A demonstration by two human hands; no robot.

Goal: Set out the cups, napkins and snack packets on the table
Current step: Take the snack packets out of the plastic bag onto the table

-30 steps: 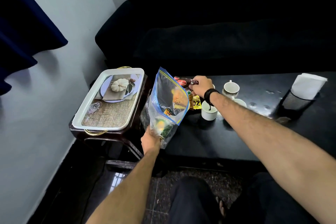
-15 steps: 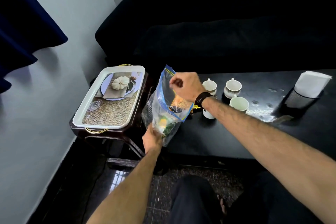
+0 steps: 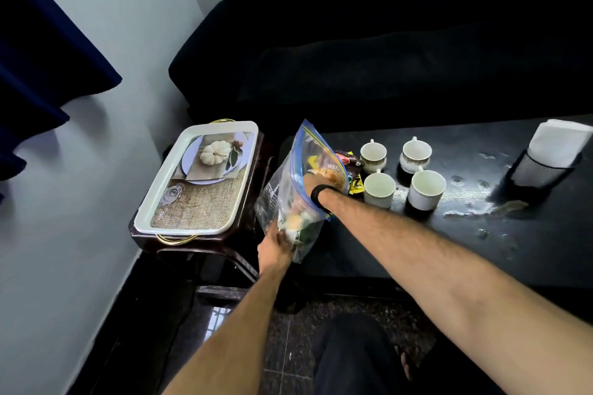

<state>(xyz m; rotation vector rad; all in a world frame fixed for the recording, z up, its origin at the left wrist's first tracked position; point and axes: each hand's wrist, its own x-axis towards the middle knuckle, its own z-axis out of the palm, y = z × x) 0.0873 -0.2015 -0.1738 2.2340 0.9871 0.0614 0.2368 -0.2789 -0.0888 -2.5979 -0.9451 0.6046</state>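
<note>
The left hand (image 3: 274, 242) is nearest. It grips the bottom of the bag (image 3: 293, 199) from below and holds it upright at the near left corner of the table (image 3: 449, 253). The bag is clear plastic with a blue zip edge, and its mouth is open toward the right. Coloured snack packets show through its wall.

The right hand (image 3: 316, 181) is inside the bag up to the wrist, where a black band (image 3: 321, 194) sits at the bag's mouth. The plastic and the packets hide the fingers, so I cannot tell if this hand is open or closed on something.

Just behind the bag, some packets (image 3: 351, 170) lie on the table, one dark with red, one yellow and black. Beside them to the right stand four cups (image 3: 425, 189) in two rows, close together but apart. Further right, a black mesh holder (image 3: 539, 170) carries white napkins (image 3: 560, 141).

To the left of the table, a white tray (image 3: 160, 202) with gold handles rests on a small dark stand. A black sofa (image 3: 385, 58) is behind all.
</note>
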